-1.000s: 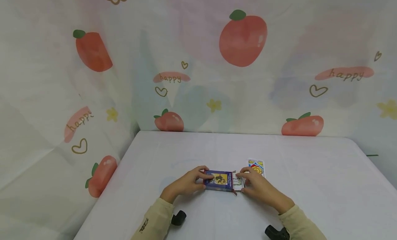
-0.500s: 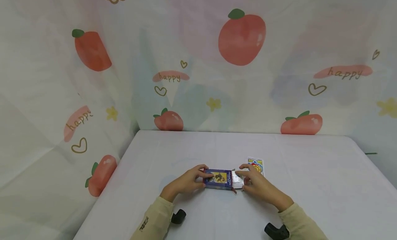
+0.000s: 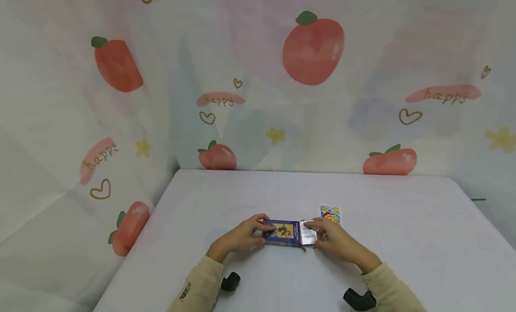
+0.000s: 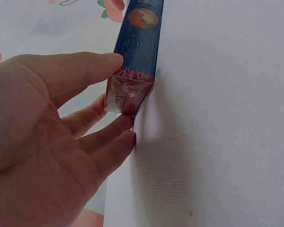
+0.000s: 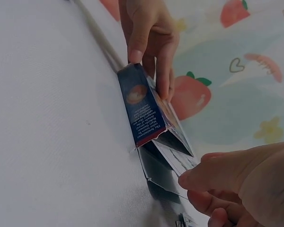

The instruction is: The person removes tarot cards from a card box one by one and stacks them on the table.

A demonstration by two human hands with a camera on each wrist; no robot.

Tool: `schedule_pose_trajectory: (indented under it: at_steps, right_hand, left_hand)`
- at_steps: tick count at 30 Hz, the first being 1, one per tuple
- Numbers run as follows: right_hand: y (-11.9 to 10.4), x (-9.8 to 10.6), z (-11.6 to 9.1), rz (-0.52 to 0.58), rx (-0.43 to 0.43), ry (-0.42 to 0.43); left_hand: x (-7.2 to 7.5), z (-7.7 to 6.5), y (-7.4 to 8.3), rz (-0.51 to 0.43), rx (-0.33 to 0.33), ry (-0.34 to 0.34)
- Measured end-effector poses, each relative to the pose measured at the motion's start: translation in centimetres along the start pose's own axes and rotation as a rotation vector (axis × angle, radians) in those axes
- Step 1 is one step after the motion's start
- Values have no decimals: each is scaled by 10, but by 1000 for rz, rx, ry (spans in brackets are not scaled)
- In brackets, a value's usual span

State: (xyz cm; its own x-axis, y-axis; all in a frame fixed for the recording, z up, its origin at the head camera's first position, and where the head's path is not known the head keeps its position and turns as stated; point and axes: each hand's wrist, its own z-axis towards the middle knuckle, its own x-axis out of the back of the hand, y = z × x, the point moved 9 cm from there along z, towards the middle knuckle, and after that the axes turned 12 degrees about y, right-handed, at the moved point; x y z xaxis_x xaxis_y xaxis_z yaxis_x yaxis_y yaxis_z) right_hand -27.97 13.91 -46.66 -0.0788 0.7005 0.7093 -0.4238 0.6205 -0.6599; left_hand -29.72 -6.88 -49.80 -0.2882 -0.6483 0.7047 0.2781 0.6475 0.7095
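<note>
A dark blue card box (image 3: 282,232) with a yellow picture lies flat on the white table. My left hand (image 3: 238,238) grips its closed end, thumb on one narrow side and fingers on the other, as the left wrist view shows. Out of the open right end stick some cards (image 3: 308,233), their top gleaming white. My right hand (image 3: 340,242) pinches these cards at their outer end. In the right wrist view a dark end flap (image 5: 156,168) hangs open below the cards. How many cards are held is hidden.
A single colourful card (image 3: 330,213) lies on the table just behind my right hand, partly covered by it. Black camera pieces (image 3: 231,281) sit beside both wrists. A fruit-printed cloth (image 3: 322,137) hangs behind the table (image 3: 242,191).
The cards stick out slightly further from the box, and their top has turned from a printed look to gleaming white. My right index finger lifted, then came down again. The left hand keeps its grip.
</note>
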Motion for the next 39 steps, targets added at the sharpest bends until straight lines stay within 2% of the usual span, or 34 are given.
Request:
schedule_pose_trajectory:
  at_steps: [9,12,22,31,39]
  right_hand:
    - [7,4,-4,67,-70,8]
    - [8,5,-7,93,-67,14]
    - [11,9,-7,98,-108,72]
    - [6,10,-4,85,-93,68]
    - [10,10,-3,93,-85,44]
  left_hand:
    - [-2,1,1,-4,-8,-6]
    - [-3,0,3,-12,-12,-12]
    - [-2,-1,3,12,-5,1]
    - [1,-1,-1,37,-10,5]
    - [-1,0,-1,15,-2,-5]
